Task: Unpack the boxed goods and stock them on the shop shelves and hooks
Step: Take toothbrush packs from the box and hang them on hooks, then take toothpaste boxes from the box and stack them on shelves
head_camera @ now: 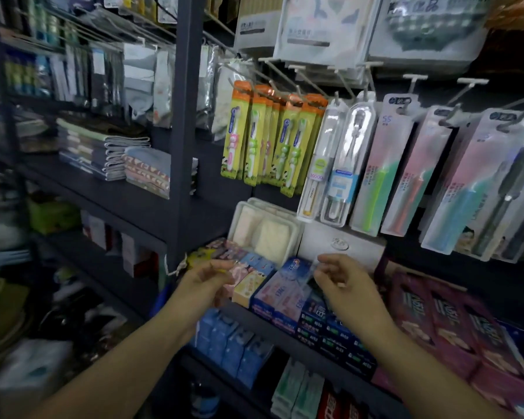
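Observation:
My left hand (206, 281) and my right hand (342, 282) are raised in front of a shelf (254, 320) of boxed toothpaste. A blurred clear plastic pack (285, 285) seems to stretch between them, over blue and pink toothpaste boxes (280, 300). My right hand pinches its right end with curled fingers. My left hand's fingers curl at its left end, beside small pastel boxes (248, 282). Above hang children's toothbrush packs (273, 140) on hooks.
Electric toothbrush packs (406, 170) hang on hooks at the right. A clear tub of cloths (263, 228) stands behind the boxes, and maroon boxes (454, 325) lie to the right. A dark upright post (180, 131) divides this bay from folded towels (118, 158) at the left.

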Demonstrator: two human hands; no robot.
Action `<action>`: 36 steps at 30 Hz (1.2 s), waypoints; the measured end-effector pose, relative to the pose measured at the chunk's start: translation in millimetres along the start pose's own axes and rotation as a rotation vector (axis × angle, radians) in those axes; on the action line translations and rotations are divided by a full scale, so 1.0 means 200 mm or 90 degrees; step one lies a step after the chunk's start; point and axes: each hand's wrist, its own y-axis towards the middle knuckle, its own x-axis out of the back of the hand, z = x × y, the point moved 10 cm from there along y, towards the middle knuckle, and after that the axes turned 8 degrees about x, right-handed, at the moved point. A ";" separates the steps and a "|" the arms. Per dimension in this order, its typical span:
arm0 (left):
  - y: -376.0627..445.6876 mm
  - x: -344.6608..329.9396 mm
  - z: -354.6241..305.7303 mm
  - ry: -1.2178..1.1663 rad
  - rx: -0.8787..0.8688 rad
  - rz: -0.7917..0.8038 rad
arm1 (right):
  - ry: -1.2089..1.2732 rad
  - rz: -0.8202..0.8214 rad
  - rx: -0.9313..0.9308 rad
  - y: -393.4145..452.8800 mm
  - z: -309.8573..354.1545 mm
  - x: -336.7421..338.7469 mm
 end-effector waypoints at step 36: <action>-0.81 1.27 3.50 0.060 0.632 -0.288 | 0.007 0.575 -0.569 -2.66 -2.17 -2.49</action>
